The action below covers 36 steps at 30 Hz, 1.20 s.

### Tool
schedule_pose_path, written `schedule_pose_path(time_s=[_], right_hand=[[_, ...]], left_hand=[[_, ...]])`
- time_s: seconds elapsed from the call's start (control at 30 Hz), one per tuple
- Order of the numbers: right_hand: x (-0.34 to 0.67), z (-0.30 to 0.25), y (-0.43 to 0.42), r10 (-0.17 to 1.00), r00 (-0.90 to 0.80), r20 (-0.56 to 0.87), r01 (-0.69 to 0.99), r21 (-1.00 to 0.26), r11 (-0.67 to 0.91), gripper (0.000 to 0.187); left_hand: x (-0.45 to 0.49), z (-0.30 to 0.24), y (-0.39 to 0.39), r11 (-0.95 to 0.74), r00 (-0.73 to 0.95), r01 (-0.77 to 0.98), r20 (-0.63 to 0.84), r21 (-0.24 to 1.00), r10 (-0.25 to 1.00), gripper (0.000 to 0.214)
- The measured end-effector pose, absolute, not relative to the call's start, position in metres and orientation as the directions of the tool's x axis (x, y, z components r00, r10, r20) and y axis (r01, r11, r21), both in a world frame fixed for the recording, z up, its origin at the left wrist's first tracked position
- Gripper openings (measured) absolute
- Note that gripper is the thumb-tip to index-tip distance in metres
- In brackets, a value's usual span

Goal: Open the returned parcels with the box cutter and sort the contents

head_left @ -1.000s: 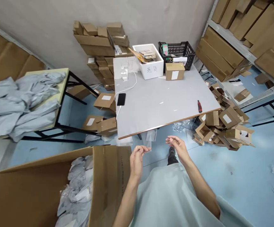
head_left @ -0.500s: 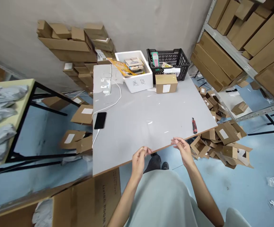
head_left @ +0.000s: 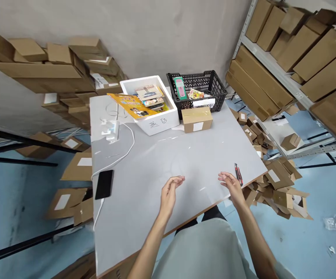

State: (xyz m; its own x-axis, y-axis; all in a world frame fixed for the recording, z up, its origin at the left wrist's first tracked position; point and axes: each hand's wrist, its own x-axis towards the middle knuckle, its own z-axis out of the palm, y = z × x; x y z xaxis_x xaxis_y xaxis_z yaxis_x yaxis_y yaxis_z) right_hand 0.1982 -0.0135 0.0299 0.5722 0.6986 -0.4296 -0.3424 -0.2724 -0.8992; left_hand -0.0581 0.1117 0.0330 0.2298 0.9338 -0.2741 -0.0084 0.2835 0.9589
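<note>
Over the front part of the grey table I hold both hands, palms turned toward each other and nothing between them. My left hand is loosely bent, fingers pointing right, and holds nothing. My right hand is empty too, its fingers stretched to the left and slightly apart. Just beyond its knuckles lies a red and black box cutter. A small closed cardboard box with a white label stands farther back. Left of my hands lies a black phone with a white cable plugged in.
A white foam box holds books and a yellow magazine; beside it stands a black plastic crate. A power strip lies at the left. Cardboard boxes fill the right-hand shelf, and opened boxes litter the floor.
Both hands have moved from the table's front edge to above its surface, and sit farther apart. My body is closer to the table, and the view has shifted.
</note>
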Motion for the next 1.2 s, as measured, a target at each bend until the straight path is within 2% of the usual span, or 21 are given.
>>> schedule_pose_path(time_s=[0.1,0.27,0.4,0.5,0.57,0.67,0.8,0.9,1.03,1.1,1.2], right_hand=[[0.234,0.023,0.023,0.743,0.526,-0.414,-0.321,-0.905,-0.278,0.066],[0.304,-0.006,0.103,0.815,0.454,-0.36,-0.257,-0.929,-0.268,0.066],[0.357,-0.036,0.195,0.839,0.429,-0.335,-0.19,-0.941,-0.278,0.079],[0.385,-0.05,0.273,0.855,0.416,-0.31,-0.146,-0.951,-0.274,0.087],[0.396,-0.054,0.316,0.844,0.402,-0.356,-0.134,-0.934,-0.33,0.084],[0.394,-0.056,0.352,0.807,0.347,-0.479,-0.113,-0.875,-0.47,0.07],[0.361,-0.066,0.355,0.811,0.318,-0.49,-0.085,-0.867,-0.491,0.053],[0.349,-0.075,0.351,0.795,0.411,-0.447,-0.034,-0.879,-0.476,0.058],[0.39,-0.077,0.36,0.744,0.56,-0.364,0.046,-0.883,-0.467,0.073],[0.419,-0.074,0.366,0.758,0.545,-0.36,0.076,-0.879,-0.472,0.074],[0.445,-0.07,0.373,0.799,0.463,-0.384,0.108,-0.87,-0.481,0.061]], left_hand=[[-0.045,0.024,0.13,0.274,0.17,0.045,-0.278,0.961,0.945,0.037],[-0.008,0.004,0.18,0.315,0.068,0.131,-0.326,0.94,0.943,0.052],[0.04,-0.018,0.261,0.36,0.028,0.158,-0.369,0.919,0.929,0.067],[0.081,-0.032,0.336,0.354,0.02,0.249,-0.371,0.901,0.929,0.077],[0.105,-0.037,0.379,0.376,0.002,0.316,-0.397,0.871,0.918,0.078],[0.128,-0.038,0.417,0.379,0.031,0.373,-0.419,0.847,0.907,0.072],[0.137,-0.041,0.416,0.339,0.101,0.406,-0.411,0.848,0.906,0.062],[0.138,-0.048,0.401,0.353,0.096,0.427,-0.429,0.833,0.898,0.072],[0.143,-0.057,0.387,0.372,0.109,0.41,-0.45,0.833,0.886,0.083],[0.146,-0.059,0.381,0.377,0.141,0.383,-0.457,0.844,0.878,0.083],[0.148,-0.058,0.374,0.39,0.19,0.323,-0.462,0.862,0.866,0.078]])
